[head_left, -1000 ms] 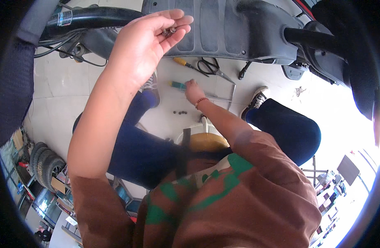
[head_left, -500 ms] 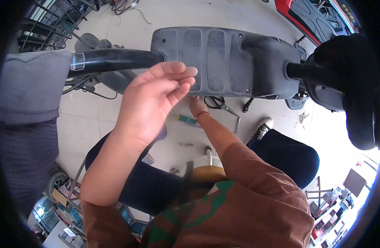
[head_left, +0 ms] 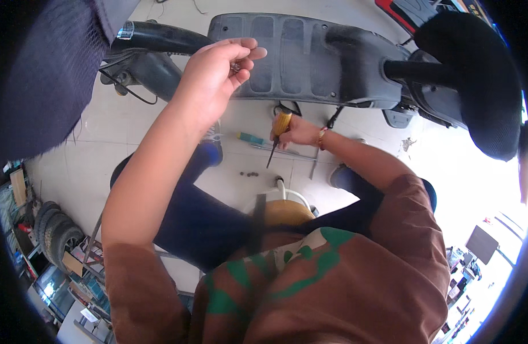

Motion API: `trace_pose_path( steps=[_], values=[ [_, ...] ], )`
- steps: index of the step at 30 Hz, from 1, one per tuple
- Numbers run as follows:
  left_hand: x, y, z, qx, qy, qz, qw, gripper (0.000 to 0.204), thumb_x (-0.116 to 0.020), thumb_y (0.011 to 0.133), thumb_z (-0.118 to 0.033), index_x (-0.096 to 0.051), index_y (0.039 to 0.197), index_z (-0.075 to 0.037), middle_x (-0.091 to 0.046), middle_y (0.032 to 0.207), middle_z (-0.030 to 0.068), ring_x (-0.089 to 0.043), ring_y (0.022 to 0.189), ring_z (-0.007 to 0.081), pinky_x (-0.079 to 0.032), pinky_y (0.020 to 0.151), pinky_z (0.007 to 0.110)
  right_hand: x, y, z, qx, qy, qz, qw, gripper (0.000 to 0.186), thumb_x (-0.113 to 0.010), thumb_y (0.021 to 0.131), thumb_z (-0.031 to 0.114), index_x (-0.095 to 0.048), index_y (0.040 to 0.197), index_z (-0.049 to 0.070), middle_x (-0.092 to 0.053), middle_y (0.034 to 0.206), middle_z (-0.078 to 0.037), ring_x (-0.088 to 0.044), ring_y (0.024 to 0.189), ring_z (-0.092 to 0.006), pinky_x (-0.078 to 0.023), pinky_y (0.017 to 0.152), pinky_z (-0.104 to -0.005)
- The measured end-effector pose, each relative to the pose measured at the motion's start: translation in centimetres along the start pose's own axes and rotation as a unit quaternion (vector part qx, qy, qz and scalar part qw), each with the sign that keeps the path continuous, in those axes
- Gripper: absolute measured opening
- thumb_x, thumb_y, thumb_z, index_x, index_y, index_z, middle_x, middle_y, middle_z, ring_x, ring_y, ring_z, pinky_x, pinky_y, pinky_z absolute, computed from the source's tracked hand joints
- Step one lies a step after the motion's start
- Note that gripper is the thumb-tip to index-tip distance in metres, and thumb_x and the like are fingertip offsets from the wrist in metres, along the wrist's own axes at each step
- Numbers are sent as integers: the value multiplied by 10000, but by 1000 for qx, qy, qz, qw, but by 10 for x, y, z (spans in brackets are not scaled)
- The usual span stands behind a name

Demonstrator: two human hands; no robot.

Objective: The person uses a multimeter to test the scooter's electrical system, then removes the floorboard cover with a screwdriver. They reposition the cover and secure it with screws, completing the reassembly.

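Note:
My right hand (head_left: pixel 298 132) grips a screwdriver (head_left: pixel 283 122) by its yellow handle, with the dark shaft slanting down toward the floor. My left hand (head_left: pixel 218 69) is raised over the left end of a dark grey scooter footboard (head_left: pixel 292 57), palm up and fingers curled. Small shiny metal pieces (head_left: pixel 236 67) sit in those fingers, too small to name surely. On the floor, left of the right hand, lies a tool with a teal handle (head_left: pixel 251 138). Nearer me are several small dark pieces (head_left: pixel 249 174).
A thin bent metal rod (head_left: pixel 314 165) lies on the floor by my right wrist. Black-handled scissors or pliers (head_left: pixel 287 108) lie partly under the footboard. A black padded seat (head_left: pixel 476 86) stands at the right, stacked tyres (head_left: pixel 54 229) at the lower left.
My right hand has come back from the footboard's near edge and now holds the yellow-handled screwdriver. The view has tilted, so the scooter sits higher. My left hand stays curled.

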State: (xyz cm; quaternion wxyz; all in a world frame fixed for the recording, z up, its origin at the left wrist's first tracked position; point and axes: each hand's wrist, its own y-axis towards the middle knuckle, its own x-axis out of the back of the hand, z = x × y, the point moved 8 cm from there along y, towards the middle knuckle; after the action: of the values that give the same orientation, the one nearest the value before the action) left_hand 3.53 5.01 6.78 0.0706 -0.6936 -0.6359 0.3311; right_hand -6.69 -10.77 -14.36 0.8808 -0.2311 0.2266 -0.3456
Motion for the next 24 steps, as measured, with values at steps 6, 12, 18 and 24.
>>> trace_pose_path(
  steps=[6,12,18,24],
  values=[
    [-22,-5,27,28,67,49,996,178,-560,914,-60,-645,1059,-2,-674,939,69,-483,688,50,-414,580,188,27,-126,100,27,82,-98,991,225,-666,921,90,-551,1108,41,-656,1048,-114,-670,812,-153,-571,738,-299],
    [-39,-8,65,57,147,80,984,193,-558,906,-82,-653,1055,-4,-665,883,39,-452,676,33,-371,549,177,82,-247,158,137,-326,-398,846,287,-765,853,96,-630,1103,58,-681,1054,-57,-663,950,-122,-574,813,-282],
    [-48,1,126,85,317,126,936,243,-524,925,-138,-677,1088,-42,-725,955,38,-611,902,115,-456,793,309,80,-237,163,203,-413,-412,786,251,-749,815,85,-656,1044,39,-694,993,-107,-679,892,-167,-540,803,-292],
    [-72,-5,175,72,411,209,884,278,-523,906,-131,-690,1093,-11,-741,981,97,-666,992,175,-471,922,319,87,-209,164,193,-419,-381,801,249,-747,812,95,-659,1041,55,-695,965,-104,-682,882,-175,-537,801,-299]
  ],
)
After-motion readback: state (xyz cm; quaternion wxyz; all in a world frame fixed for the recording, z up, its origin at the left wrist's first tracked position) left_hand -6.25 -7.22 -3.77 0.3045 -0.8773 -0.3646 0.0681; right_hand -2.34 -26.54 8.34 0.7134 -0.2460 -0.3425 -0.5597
